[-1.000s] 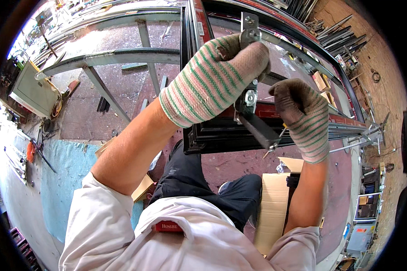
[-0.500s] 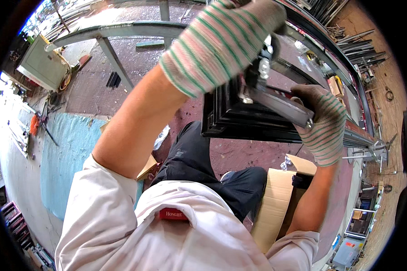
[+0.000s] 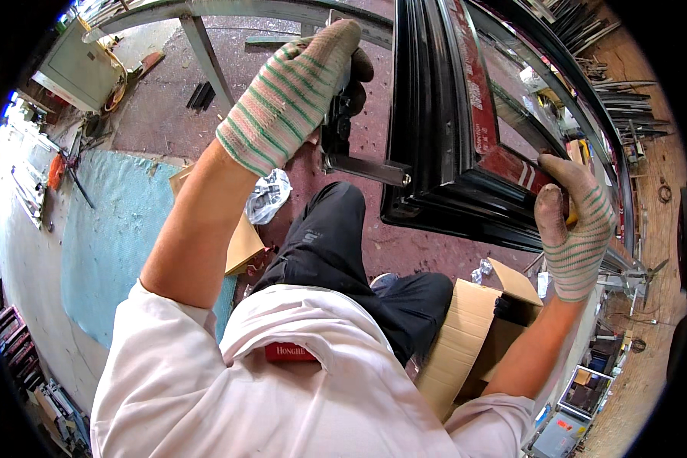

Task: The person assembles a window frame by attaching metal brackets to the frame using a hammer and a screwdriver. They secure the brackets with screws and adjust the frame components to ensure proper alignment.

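Note:
My left hand (image 3: 294, 99), in a striped knit glove, is closed on a hinge-like metal fitting (image 3: 370, 169). A flat silver arm sticks out from the fitting's dark body, its tip close to the left edge of a black window frame (image 3: 435, 145); whether they touch I cannot tell. Red film (image 3: 504, 164) covers part of the frame's inner face at the corner. My gloved right hand (image 3: 580, 229) grips the frame's lower bar near that corner, fingers over its upper edge and thumb on the near face.
Grey steel rails (image 3: 267, 11) run behind the frame. An open cardboard box (image 3: 458, 343) stands by my knee, and a clear plastic bag (image 3: 269, 195) lies left of my legs. A blue mat (image 3: 114, 252) and a grey cabinet (image 3: 80, 65) are at left; metal strips (image 3: 630, 107) lie at right.
My left hand has moved left and down with the fitting, away from the frame's corner. The right hand has shifted right onto the bar, and the frame is tilted so its red film shows.

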Tool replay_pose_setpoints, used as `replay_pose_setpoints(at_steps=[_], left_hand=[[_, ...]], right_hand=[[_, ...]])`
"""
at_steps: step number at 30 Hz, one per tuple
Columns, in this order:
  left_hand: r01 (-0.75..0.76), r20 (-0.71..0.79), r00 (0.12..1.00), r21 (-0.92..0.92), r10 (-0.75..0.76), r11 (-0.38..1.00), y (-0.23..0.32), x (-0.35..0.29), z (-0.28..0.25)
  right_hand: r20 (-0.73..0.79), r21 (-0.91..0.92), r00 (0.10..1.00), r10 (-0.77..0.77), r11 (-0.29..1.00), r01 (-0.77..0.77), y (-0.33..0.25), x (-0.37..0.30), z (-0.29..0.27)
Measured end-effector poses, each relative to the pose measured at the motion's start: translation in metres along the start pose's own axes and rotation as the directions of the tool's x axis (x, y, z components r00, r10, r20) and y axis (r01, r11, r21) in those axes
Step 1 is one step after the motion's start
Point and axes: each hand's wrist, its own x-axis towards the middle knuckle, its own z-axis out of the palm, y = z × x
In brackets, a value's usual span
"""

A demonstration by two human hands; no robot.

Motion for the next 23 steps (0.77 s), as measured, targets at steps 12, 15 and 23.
replay_pose_setpoints(at_steps=[12, 15, 23], left_hand=[[0.266, 0.037, 0.957, 0.287, -0.288, 0.920, 0.018, 0.000, 0.002], [0.449, -0.096, 0.881, 0.479, -0.463, 0.754, 0.047, -0.003, 0.014], [0.466, -0.110, 0.863, 0.549, -0.493, 0.693, 0.062, -0.005, 0.019]], right_hand=[[0.058, 0.069, 0.983, 0.174, 0.982, -0.178, -0.009, 0.000, 0.002], [0.057, 0.052, 0.978, 0.202, 0.977, -0.205, -0.011, -0.003, 0.002], [0.060, 0.047, 0.981, 0.182, 0.982, -0.185, -0.005, -0.006, 0.003]])
